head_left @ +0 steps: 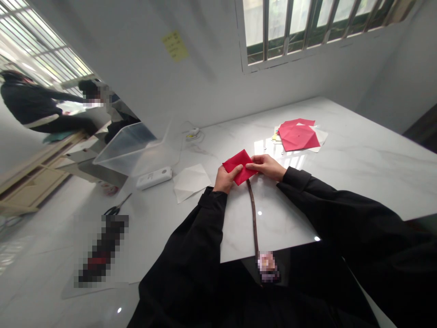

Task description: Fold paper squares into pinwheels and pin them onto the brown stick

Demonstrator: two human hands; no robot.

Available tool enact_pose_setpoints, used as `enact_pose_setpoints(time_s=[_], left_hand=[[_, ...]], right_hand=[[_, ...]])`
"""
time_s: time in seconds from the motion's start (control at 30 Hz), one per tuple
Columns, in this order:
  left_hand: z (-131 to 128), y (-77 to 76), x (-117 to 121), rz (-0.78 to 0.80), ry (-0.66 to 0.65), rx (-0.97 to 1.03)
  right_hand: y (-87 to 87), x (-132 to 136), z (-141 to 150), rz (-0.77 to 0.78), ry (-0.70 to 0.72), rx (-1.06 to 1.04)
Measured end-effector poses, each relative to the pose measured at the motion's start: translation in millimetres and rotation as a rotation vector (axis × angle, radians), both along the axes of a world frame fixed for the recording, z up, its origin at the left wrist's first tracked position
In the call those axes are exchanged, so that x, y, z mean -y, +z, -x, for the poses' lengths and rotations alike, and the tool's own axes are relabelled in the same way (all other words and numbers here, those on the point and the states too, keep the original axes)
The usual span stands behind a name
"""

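Note:
A folded square of red paper [239,166] is held up over the white marble table [355,155]. My left hand [226,179] pinches its lower left side. My right hand [266,166] grips its right corner between fingers and thumb. Below the hands, a dark lanyard [253,214] hangs down to a pixelated badge [266,266]. Farther back lies a larger sheet of red folded paper [298,137], on top of white and yellow papers. A creased white paper sheet [190,182] lies just left of my left hand.
On the table's left stand a white power strip [153,177] and a transparent plastic bin [126,148]. Black-handled scissors [116,208] and a pixelated object [100,250] lie near the edge. Two people [34,102] work at the far left. Behind are a barred window [307,27] and a wall note [175,45].

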State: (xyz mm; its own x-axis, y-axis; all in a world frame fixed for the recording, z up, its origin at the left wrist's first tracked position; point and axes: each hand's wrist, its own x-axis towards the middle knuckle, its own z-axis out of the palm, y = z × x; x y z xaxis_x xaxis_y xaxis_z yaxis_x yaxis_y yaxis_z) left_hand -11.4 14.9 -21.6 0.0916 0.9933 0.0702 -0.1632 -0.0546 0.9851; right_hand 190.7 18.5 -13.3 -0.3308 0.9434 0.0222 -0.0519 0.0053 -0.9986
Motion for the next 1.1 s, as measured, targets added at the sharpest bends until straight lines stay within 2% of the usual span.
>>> enact_pose_setpoints(time_s=[0.37, 0.63, 0.83, 1.1], left_hand=[[2.1, 2.0, -4.0, 0.039, -0.015, 0.087], [2.2, 2.0, -3.5, -0.064, -0.031, -0.037], [-0.7, 7.7, 0.6, -0.082, -0.044, -0.058], [-2.2, 3.4, -2.3, -0.097, -0.026, -0.076]], right_hand=[[-0.4, -3.7, -4.3, -0.013, -0.136, 0.013], [-1.5, -4.3, -4.6, -0.099, -0.074, 0.088], [0.0, -4.1, -7.5, -0.047, -0.055, 0.122], [-1.8, -5.7, -7.5, -0.071, -0.05, 0.101]])
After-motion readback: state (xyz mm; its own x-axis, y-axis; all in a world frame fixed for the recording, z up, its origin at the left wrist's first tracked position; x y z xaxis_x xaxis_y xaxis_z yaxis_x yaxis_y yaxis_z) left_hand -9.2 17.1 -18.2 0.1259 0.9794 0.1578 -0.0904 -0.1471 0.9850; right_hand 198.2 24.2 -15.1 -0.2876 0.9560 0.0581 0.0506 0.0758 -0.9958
